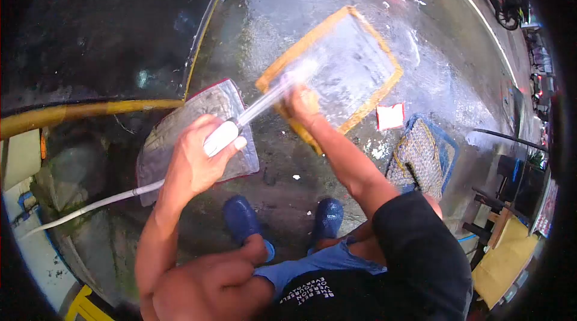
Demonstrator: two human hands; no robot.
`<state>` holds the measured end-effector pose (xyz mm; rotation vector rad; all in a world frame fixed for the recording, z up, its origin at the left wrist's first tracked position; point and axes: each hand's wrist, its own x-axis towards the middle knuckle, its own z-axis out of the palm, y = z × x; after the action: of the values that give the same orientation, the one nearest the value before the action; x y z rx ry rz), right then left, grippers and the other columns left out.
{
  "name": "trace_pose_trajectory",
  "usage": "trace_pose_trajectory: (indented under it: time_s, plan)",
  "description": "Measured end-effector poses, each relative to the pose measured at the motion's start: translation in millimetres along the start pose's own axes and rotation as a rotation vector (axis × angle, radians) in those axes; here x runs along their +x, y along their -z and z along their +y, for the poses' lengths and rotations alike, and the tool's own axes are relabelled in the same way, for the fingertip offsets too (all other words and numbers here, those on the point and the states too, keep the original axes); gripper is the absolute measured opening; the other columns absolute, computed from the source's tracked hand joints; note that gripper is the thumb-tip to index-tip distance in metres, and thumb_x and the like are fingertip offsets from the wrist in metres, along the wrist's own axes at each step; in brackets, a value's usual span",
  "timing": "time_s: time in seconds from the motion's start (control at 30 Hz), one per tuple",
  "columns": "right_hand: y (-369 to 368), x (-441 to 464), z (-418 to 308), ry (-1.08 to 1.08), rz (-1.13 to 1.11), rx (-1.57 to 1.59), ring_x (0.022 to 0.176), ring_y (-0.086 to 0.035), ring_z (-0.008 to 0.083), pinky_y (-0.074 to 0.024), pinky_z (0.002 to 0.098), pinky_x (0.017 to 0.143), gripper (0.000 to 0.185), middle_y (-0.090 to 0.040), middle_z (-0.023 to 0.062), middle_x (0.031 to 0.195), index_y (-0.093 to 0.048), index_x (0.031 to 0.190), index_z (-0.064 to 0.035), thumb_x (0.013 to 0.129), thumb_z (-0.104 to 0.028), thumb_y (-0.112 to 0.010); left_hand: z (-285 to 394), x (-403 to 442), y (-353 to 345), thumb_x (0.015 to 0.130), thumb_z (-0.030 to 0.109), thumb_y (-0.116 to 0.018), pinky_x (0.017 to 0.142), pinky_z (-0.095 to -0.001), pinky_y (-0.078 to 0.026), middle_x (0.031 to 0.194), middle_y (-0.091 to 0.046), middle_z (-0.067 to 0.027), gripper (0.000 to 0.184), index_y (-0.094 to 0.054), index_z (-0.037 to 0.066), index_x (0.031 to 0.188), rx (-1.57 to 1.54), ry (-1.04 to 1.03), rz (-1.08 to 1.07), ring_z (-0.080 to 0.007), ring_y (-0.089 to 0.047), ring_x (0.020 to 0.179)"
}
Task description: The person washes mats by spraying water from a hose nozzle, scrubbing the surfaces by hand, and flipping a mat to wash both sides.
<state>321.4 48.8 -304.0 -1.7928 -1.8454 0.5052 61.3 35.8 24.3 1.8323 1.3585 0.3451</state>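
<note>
My left hand [201, 155] is wrapped round a white spray nozzle [221, 138], with a pale hose [99, 202] trailing from it to the lower left. A jet of water [264, 103] shoots from the nozzle towards my right hand [303, 103]. That hand is down at the left side of a grey mat [354, 59] with a yellow border, its fingers closed. Spray and blur cover the fingertips, and a pinkish patch shows beside them; what they grip I cannot make out. Under the nozzle lies a grey mat with a dark red edge [165, 140].
On the wet concrete floor [273, 158], a white packet with red edges [390, 116] lies right of the yellow-bordered mat. A folded blue-edged woven mat [424, 152] is nearby. A raised yellow-edged ledge [90, 109] runs along the left. Cardboard [505, 255] stands at the lower right.
</note>
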Motion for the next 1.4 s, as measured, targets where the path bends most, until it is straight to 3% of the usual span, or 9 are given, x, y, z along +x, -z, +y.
trace_pose_trajectory:
  time_s: [0.23, 0.3, 0.4, 0.67, 0.77, 0.93, 1.03, 1.23, 1.4]
  plan:
    - [-9.2, 12.2, -21.4, 0.183, -0.163, -0.008, 0.073, -0.07, 0.0443, -0.0549, 0.0577, 0.066, 0.037, -0.072, 0.0232, 0.096, -0.061, 0.108, -0.0062, 0.098, -0.042, -0.061, 9.7, 27.2, -8.5, 0.086, 0.02, -0.082, 0.077, -0.0412, -0.052, 0.095, -0.067, -0.0162, 0.027, -0.072, -0.002, 0.098, 0.02, -0.068, -0.011, -0.0337, -0.067, 0.086]
    - [47.6, 45.3, 16.7, -0.121, -0.508, -0.3, 0.077, -0.071, 0.0429, -0.0548, 0.0566, 0.069, 0.04, -0.073, 0.0233, 0.097, -0.061, 0.106, -0.0063, 0.099, -0.045, -0.059, 4.8, 18.0, -3.5, 0.086, 0.019, -0.082, 0.077, -0.0411, -0.052, 0.094, -0.067, -0.0161, 0.026, -0.072, -0.002, 0.098, 0.039, -0.049, -0.018, -0.0334, -0.067, 0.086]
    - [97.4, 59.3, 77.4, -0.276, 0.214, -0.082, 0.082, -0.068, 0.0501, -0.0514, 0.0609, 0.073, 0.039, -0.069, 0.0282, 0.095, -0.06, 0.11, -0.0091, 0.1, -0.046, -0.06, -7.8, 0.7, -0.8, 0.086, 0.019, -0.081, 0.076, -0.0409, -0.052, 0.093, -0.067, -0.0163, 0.025, -0.072, -0.003, 0.096, 0.035, -0.02, 0.046, -0.0338, -0.066, 0.084]
    - [37.2, 35.7, -28.3, 0.239, -0.458, -0.134, 0.084, -0.072, 0.0443, -0.055, 0.0587, 0.077, 0.037, -0.072, 0.0273, 0.095, -0.06, 0.106, -0.0071, 0.099, -0.043, -0.059, -12.6, 0.5, -6.0, 0.085, 0.018, -0.083, 0.074, -0.0415, -0.052, 0.09, -0.066, -0.0166, 0.024, -0.071, -0.002, 0.091, 0.002, -0.029, 0.014, -0.0344, -0.065, 0.082]
    - [78.2, 104.9, 64.4, -0.281, -0.104, -0.204, 0.085, -0.073, 0.0449, -0.0564, 0.0562, 0.075, 0.043, -0.073, 0.0254, 0.096, -0.063, 0.107, -0.0071, 0.102, -0.049, -0.054, -16.4, -13.2, -4.9, 0.085, 0.02, -0.083, 0.075, -0.0419, -0.052, 0.094, -0.067, -0.0176, 0.025, -0.071, -0.002, 0.091, 0.004, -0.009, 0.008, -0.0352, -0.067, 0.084]
    - [-31.8, 28.9, -17.8, -0.143, -0.068, 0.119, 0.09, -0.073, 0.0438, -0.0554, 0.0563, 0.078, 0.045, -0.074, 0.0221, 0.101, -0.062, 0.107, -0.0064, 0.102, -0.051, -0.053, -22.4, -6.4, -0.7, 0.085, 0.022, -0.084, 0.075, -0.0421, -0.052, 0.097, -0.067, -0.0179, 0.028, -0.071, -0.002, 0.09, 0.018, -0.013, 0.024, -0.0353, -0.067, 0.084]
    - [-42.9, 44.4, -19.9, 0.202, -0.261, -0.307, 0.087, -0.073, 0.043, -0.0554, 0.0561, 0.075, 0.042, -0.074, 0.0214, 0.099, -0.06, 0.108, -0.0078, 0.101, -0.049, -0.055, -23.7, -3.0, 0.3, 0.085, 0.022, -0.084, 0.075, -0.0428, -0.052, 0.097, -0.068, -0.0181, 0.028, -0.071, -0.003, 0.091, 0.002, 0.006, 0.014, -0.0363, -0.067, 0.085]
    - [8.6, 128.0, 3.2, -0.252, -0.042, -0.152, 0.078, -0.07, 0.0458, -0.0536, 0.058, 0.065, 0.034, -0.071, 0.0245, 0.102, -0.057, 0.111, -0.0097, 0.101, -0.042, -0.057, -30.3, -14.1, 4.1, 0.086, 0.018, -0.083, 0.079, -0.0378, -0.053, 0.103, -0.068, -0.0165, 0.027, -0.07, -0.005, 0.092, 0.016, 0.052, 0.072, -0.0286, -0.068, 0.089]
    - [-48.0, 66.5, -44.5, 0.233, -0.324, -0.086, 0.098, -0.07, 0.0392, -0.055, 0.0527, 0.081, 0.033, -0.07, 0.0257, 0.108, -0.06, 0.115, -0.0095, 0.103, -0.037, -0.046, -33.5, -1.7, 2.3, 0.086, 0.018, -0.083, 0.08, -0.038, -0.053, 0.105, -0.068, -0.0162, 0.026, -0.071, -0.004, 0.092, 0.028, 0.056, 0.114, -0.0285, -0.068, 0.089]
